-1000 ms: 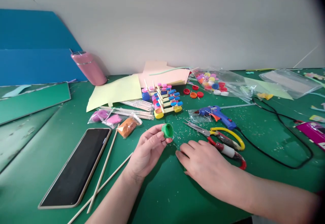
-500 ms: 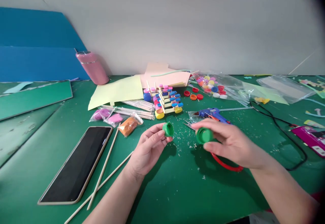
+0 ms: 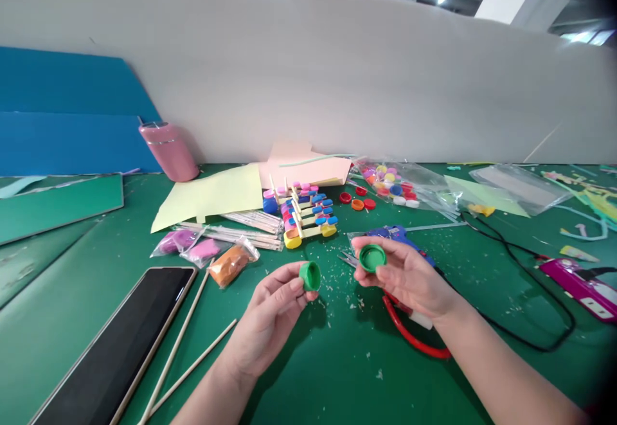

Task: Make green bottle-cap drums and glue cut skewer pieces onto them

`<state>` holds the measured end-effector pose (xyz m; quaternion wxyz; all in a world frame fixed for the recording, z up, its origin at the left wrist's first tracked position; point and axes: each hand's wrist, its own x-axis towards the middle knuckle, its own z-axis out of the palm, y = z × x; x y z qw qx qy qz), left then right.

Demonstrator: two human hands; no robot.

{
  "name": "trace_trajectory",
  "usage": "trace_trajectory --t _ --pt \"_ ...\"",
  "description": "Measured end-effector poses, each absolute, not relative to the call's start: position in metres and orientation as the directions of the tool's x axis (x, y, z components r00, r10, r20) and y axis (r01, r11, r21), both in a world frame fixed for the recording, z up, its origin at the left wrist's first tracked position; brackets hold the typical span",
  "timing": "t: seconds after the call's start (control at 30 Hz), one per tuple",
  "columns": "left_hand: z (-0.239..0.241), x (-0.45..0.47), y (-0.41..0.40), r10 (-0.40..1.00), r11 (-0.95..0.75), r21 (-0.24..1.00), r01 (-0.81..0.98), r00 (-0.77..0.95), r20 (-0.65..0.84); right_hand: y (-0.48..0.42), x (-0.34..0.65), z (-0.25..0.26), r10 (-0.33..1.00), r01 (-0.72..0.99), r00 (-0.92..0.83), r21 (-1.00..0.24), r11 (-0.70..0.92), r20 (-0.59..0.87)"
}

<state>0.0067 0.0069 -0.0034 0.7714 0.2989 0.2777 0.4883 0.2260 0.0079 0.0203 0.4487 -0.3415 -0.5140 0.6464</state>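
Observation:
My left hand [image 3: 274, 312] pinches a small green bottle cap [image 3: 310, 276] between thumb and fingers, its hollow side turned toward the right. My right hand [image 3: 409, 277] holds a second green bottle cap [image 3: 372, 258] in its fingertips, hollow side up, a short gap from the first one. Both caps hover just above the green mat [image 3: 337, 373]. Under my right hand lie scissors with red and yellow handles [image 3: 409, 335], partly hidden. A stick-and-cap model [image 3: 303, 209] made of wooden sticks and coloured caps sits just beyond the hands.
A phone [image 3: 110, 348] lies at the near left beside two long wooden skewers [image 3: 178, 348]. Small clay bags [image 3: 207, 251], yellow paper [image 3: 212, 193], a pink tumbler [image 3: 168, 152], a bag of coloured caps [image 3: 400, 184], a blue glue gun [image 3: 400, 235] with its black cord [image 3: 530, 264] surround the hands.
My right hand picked a second green cap up off the mat and raised it beside the one in my left hand. The camera tilted upward, so everything sits lower in view.

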Motion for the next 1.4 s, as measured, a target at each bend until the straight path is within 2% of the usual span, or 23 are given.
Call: trace_trajectory --t 0.23,0.4,0.7,1.0,1.23,1.4 --pt "-0.004 0.012 0.003 0.907 0.345 0.773 -0.532 0.402 -0.129 -0.005 0.222 0.01 0.923 -0.013 -0.385 -1.0 -0.018 -0.012" --pt "-0.003 0.015 0.0 0.894 0.374 0.77 -0.517 0.423 -0.15 -0.008 0.22 0.011 0.891 0.007 -0.45 -0.998 -0.055 -0.052" --pt "0.003 0.017 -0.005 0.866 0.372 0.771 -0.517 0.492 -0.087 -0.006 0.222 0.008 0.884 0.062 -0.463 -0.997 -0.044 -0.068" --pt "0.004 0.015 -0.01 0.853 0.359 0.812 -0.46 0.515 -0.086 -0.006 0.218 0.01 0.918 0.343 -0.393 -0.92 0.188 0.041" --pt "0.004 0.015 -0.01 0.852 0.377 0.79 -0.483 0.515 -0.092 -0.008 0.215 0.001 0.911 0.364 -0.405 -0.9 0.24 0.079" --pt "0.004 0.014 -0.01 0.85 0.388 0.795 -0.467 0.515 -0.112 -0.009 0.215 0.001 0.91 0.442 -0.398 -0.844 0.305 0.12"
